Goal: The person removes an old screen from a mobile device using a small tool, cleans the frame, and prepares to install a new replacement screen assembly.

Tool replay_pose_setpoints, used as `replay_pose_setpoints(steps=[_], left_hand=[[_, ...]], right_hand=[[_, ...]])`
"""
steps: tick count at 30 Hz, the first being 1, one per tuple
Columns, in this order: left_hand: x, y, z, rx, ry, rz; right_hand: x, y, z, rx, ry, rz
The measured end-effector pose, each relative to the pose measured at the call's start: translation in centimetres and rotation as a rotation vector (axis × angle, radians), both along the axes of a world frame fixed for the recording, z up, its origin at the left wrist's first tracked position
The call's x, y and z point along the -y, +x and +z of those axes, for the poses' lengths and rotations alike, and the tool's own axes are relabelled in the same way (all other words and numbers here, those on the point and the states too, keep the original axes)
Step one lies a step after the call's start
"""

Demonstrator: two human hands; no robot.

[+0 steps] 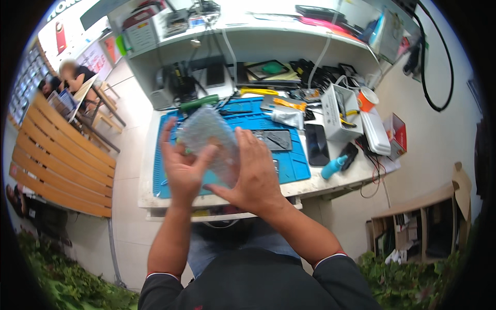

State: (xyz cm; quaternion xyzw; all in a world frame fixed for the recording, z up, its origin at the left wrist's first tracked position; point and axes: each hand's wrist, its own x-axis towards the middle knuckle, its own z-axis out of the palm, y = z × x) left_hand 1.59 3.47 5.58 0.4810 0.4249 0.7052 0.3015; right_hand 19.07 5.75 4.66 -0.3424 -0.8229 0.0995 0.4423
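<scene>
A bubble-wrap packet [206, 126], greyish, translucent and smeared by motion, is held tilted above the blue work mat [297, 155]. My left hand [182, 168] grips its left side, the thumb across the front and the fingers partly behind. On the right edge of the packet lies my right hand [256, 175], its thumb low and its fingers along the side. What the wrap contains cannot be made out. Beyond it on the mat lie an opened phone [276, 139] and a green tool handle [199, 102].
To the right are a dark phone [316, 144], a teal bottle [334, 166], a white box of tools [341, 111], an orange-and-white cup [367, 98] and a white case [375, 132]. A shelf [248, 36] spans the back. An orange slatted tabletop [62, 155] is at left.
</scene>
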Motion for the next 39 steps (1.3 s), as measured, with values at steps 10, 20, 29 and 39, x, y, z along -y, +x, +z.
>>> replay_pose_setpoints(steps=[10,20,29,39], left_hand=[[0.9,-4.1,-0.9,0.218,-0.151,-0.338],[1.9,-7.0,-0.1,-0.148,-0.526,-0.441],[1.3,-6.5,-3.5,0.351,-0.366,-0.155],[0.0,-10.8,-6.5,0.443,-0.172,0.283]], right_hand=[[-1.1,1.9,-0.2,0.027,-0.074,0.119],[-1.5,3.3,0.4,0.301,-0.012,0.259],[-2.8,3.6,0.1,0.311,-0.082,0.281],[-4.2,5.1,0.9,0.440,-0.130,0.188]])
